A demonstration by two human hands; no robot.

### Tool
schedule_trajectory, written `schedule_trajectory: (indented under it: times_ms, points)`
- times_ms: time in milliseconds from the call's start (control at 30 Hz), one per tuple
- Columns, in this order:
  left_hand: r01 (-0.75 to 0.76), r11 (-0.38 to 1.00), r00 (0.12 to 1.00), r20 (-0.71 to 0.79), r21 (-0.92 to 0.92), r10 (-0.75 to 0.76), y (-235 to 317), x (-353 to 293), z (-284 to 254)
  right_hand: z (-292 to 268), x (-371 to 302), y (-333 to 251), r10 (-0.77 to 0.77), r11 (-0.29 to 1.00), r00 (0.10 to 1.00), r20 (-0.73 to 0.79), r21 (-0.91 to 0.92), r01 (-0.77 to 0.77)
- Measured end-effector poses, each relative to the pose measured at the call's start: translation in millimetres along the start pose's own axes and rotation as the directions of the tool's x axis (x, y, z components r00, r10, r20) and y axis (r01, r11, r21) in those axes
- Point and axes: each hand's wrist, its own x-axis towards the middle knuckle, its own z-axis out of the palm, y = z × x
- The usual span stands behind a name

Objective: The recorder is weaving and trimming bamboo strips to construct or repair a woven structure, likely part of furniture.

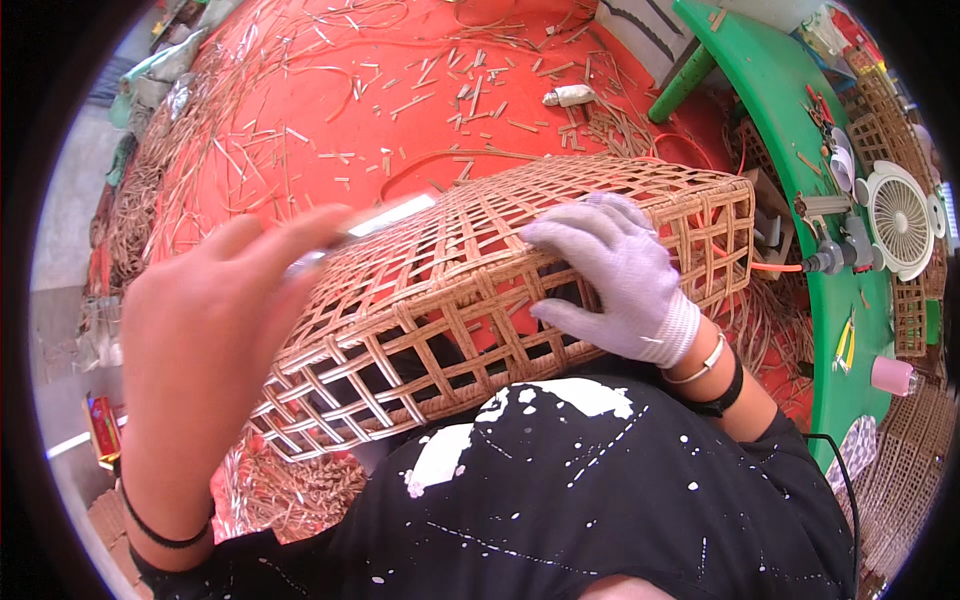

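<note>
A large openwork basket [430, 290], woven from light brown strips, lies across my lap. My right hand [620, 275], in a pale lavender knit glove, grips its near upper edge, fingers over the top and thumb against the front side. My bare left hand [215, 310] is raised over the basket's left part. Closed in it is a flat silver blade-like tool [392, 215], pointing right and away from me. Motion smears this hand and the tool, so its exact kind and whether it touches the weave are unclear.
Loose strips and short offcuts [470, 95] litter the red floor [300, 110]. A green table [800, 150] at the right carries a white fan [900, 220], a grey power tool [840, 250], yellow-handled cutters [846, 340] and a pink bottle [893, 376]. Bundled strips [160, 170] lie far left.
</note>
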Motion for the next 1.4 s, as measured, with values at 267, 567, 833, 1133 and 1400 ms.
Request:
schedule_trajectory:
  times_ms: [267,567,833,1133,1400]
  points:
    - [0.177,-0.019,0.783,0.152,-0.984,-0.603,-0.9,3.8,21.2,-49.5,22.6,-29.3,-0.015,0.914,0.998,0.062,0.406,-0.012]
    - [-0.162,-0.388,0.910,0.015,-0.907,-0.415,66.4,30.5,47.3,-33.3,50.0,-72.1,0.153,0.942,0.988,0.013,0.299,-0.150]
    - [-0.173,0.813,0.862,-0.485,-0.555,-0.148,23.1,-15.6,83.2,-49.2,58.9,-35.7,-0.150,0.985,0.977,-0.153,0.062,0.161]
    - [0.127,0.959,0.933,-0.296,-0.254,-0.202,0.7,-84.9,133.6,-128.8,95.1,-28.4,-0.106,0.974,0.788,0.607,-0.098,0.206]
    - [0.123,0.957,0.920,-0.332,-0.263,-0.210,0.1,-82.2,135.6,-123.8,122.4,-47.0,-0.187,0.889,0.642,0.744,-0.149,0.432]
